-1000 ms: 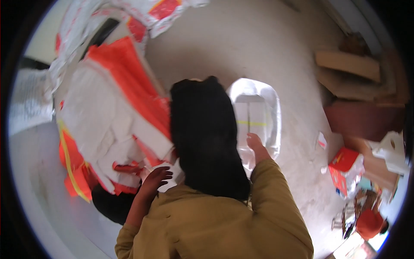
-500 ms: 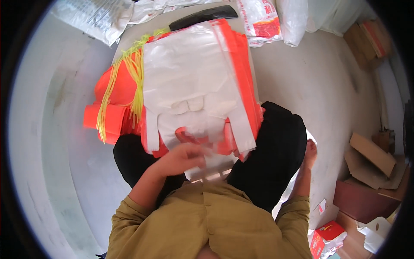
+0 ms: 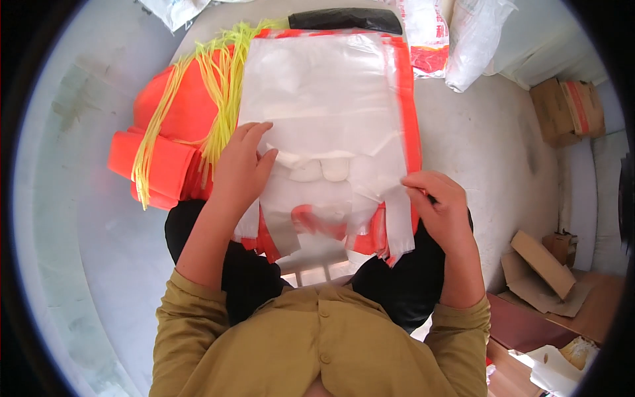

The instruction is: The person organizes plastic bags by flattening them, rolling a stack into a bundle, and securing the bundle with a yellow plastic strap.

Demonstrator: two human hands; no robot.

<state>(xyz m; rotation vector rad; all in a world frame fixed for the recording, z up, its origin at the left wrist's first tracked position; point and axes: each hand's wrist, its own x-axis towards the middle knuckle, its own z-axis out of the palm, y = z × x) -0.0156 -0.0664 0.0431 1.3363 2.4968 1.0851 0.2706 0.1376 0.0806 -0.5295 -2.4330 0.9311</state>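
Your left hand (image 3: pixel 243 162) spreads loosely on the white plastic bag (image 3: pixel 317 86), atop red bags (image 3: pixel 411 119); whether your right hand (image 3: pixel 444 206) pinches its right edge, I cannot tell. A red-printed white sack (image 3: pixel 423 36) lies beyond.

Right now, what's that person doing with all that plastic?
The person in the mustard top has both hands at a pale see-through bag lying over red plastic. The left hand, fingers apart, is at the bag's left side. The right hand is by its right edge; whether it grips is unclear. Yellow strands and folded red material lie to the left.
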